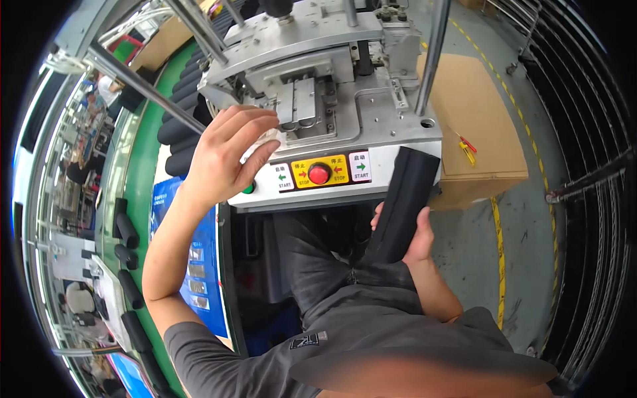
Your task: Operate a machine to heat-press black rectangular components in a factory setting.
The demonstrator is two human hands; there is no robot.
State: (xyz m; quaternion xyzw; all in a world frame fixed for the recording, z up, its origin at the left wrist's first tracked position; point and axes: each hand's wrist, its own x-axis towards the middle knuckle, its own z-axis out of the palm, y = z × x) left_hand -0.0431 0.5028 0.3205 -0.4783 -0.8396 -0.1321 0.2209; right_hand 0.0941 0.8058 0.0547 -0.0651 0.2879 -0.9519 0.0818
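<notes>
My right hand (421,239) is closed around a long black tube-like piece (408,196), tilted in front of the machine's right end. My thumb lies along its right side, and fingertips show at its left. At the metal press machine (302,40), my left hand (235,149) is raised beside the fixture (297,103), fingers bent and thumb apart from them. Something pale shows in the gap; I cannot tell if it touches the hand. Below the fixture, the front panel has a red button (320,174) and a green button (249,188), the latter partly behind my left wrist.
A cardboard box (478,126) bearing red and yellow screwdrivers (468,149) stands at the right. Several black tube-like pieces (179,129) lie along the green conveyor (142,142) at the left. A black wire rack (590,219) is far right. Steel posts (432,60) rise around the press.
</notes>
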